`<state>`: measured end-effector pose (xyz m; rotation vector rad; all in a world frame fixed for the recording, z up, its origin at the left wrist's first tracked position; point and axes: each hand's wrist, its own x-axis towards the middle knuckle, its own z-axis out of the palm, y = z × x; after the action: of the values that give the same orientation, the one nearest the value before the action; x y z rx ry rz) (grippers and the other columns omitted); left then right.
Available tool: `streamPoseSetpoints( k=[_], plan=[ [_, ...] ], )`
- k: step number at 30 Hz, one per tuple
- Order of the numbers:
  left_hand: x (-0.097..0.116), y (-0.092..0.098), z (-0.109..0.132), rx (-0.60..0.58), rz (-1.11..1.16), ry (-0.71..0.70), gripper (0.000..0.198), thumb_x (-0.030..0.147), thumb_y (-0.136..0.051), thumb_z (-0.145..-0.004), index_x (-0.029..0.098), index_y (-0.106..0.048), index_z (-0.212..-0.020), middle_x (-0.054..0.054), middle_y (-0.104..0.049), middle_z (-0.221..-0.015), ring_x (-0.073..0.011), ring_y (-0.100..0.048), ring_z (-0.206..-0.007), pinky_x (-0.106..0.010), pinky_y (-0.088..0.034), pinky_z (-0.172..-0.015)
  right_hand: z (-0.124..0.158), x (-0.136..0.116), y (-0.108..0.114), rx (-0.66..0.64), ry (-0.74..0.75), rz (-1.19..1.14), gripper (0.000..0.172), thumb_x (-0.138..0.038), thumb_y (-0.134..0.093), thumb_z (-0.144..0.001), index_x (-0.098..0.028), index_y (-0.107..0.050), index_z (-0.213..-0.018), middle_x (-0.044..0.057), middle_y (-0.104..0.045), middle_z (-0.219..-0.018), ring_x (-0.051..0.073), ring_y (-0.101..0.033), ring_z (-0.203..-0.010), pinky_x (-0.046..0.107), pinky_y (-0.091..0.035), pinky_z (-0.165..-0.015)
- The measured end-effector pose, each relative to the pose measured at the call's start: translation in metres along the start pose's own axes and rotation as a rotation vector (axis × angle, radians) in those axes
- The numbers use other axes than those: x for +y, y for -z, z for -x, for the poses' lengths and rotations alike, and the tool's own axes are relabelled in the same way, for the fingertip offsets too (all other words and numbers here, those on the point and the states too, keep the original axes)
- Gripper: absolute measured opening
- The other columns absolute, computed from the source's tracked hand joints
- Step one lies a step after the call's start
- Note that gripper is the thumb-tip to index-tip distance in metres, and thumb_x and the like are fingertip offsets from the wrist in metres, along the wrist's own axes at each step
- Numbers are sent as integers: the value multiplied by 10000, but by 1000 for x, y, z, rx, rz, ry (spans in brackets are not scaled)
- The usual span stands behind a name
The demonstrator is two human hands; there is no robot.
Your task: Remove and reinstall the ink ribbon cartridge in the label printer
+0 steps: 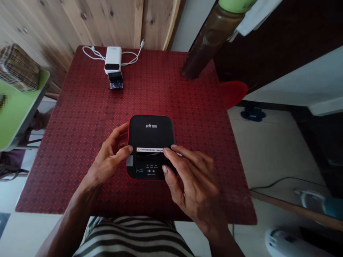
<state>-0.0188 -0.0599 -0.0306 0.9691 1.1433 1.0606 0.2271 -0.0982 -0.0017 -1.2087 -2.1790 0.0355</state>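
The right hand (pixel 195 182) hid the right end of the white label (pixel 150 150) and the near right corner of the black device (pixel 151 137), whose button captions were too small to read. Some fingers of the left hand (pixel 107 160) were tucked out of sight. The far edge of view cut off the green cap (pixel 237 5); the left edge cut the plaid cover (pixel 21 69). The red table (pixel 80 107) partly hid a red seat (pixel 234 93). A white object (pixel 284 244), near right, was blurred and cut off.
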Motion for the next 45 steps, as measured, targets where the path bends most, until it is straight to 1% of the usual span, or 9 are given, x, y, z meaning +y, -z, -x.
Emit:
streamPoseSetpoints(
  k=[4,7,12,17,23,33,39,42,45],
  plan=[
    [-7,-1,8,68,-4,21,662,499,-897,-954,286,-723,-1555,-109,-758,-1575,-374,-724,-1436,-488,-585,-1198,11,0,-1,17,-39,-56,340,-163,-609,-1161,-135,-654,-1497,133,-876,-1303,262,-795,-1293,431,-572,-1129],
    [-14,-1,22,108,6,35,599,545,-834,-1014,301,-731,-1551,-99,-761,-1570,-377,-691,-1483,-514,-540,-1251,26,-2,-3,105,-95,-105,405,-165,-655,-1134,-128,-644,-1537,173,-832,-1389,285,-760,-1359,447,-610,-1150],
    [-15,-4,43,112,-35,41,616,522,-838,-1003,341,-719,-1581,-89,-742,-1600,-375,-718,-1444,-507,-591,-1187,48,-14,-14,172,-294,-105,422,-248,-666,-1154,-172,-635,-1567,148,-844,-1285,236,-836,-1071,363,-711,-940],
    [-6,-7,41,152,-108,37,636,542,-878,-954,288,-757,-1525,-123,-792,-1514,-401,-747,-1415,-545,-640,-1146,54,-25,-23,223,-361,-105,432,-270,-680,-1152,-194,-632,-1574,124,-856,-1225,199,-832,-878,329,-729,-851],
    [-4,-9,41,156,-135,37,617,530,-855,-988,281,-736,-1540,-124,-786,-1527,-382,-769,-1386,-506,-665,-1091,56,-28,-26,244,-405,-144,471,-267,-705,-1135,-213,-622,-1596,121,-860,-1227,194,-830,-832,338,-740,-827],
    [-9,-19,45,189,-85,38,560,450,-788,-1057,303,-705,-1591,-102,-782,-1536,-354,-752,-1406,-517,-617,-1181,66,-29,-37,294,-554,-252,572,-345,-773,-1093,-249,-607,-1633,161,-860,-1332,234,-878,-950,362,-757,-816],
    [-11,-22,45,200,-53,40,582,438,-791,-1035,286,-699,-1589,-113,-778,-1544,-377,-728,-1438,-568,-589,-1217,67,-29,-38,288,-571,-276,542,-355,-771,-1092,-230,-622,-1598,158,-864,-1323,241,-883,-998,375,-757,-850],
    [-12,-19,45,196,-84,30,590,454,-778,-1029,298,-692,-1591,-107,-762,-1567,-389,-715,-1443,-574,-592,-1193,58,-23,-24,269,-538,-269,510,-361,-754,-1106,-223,-635,-1582,150,-867,-1306,252,-881,-1014,387,-760,-834],
    [-13,-14,45,148,-81,30,614,491,-771,-1038,309,-662,-1614,-103,-728,-1615,-392,-700,-1449,-558,-599,-1157,30,-8,-4,242,-398,-178,375,-230,-742,-1110,-256,-712,-1483,109,-874,-1293,240,-868,-1043,403,-749,-911]
  ],
)
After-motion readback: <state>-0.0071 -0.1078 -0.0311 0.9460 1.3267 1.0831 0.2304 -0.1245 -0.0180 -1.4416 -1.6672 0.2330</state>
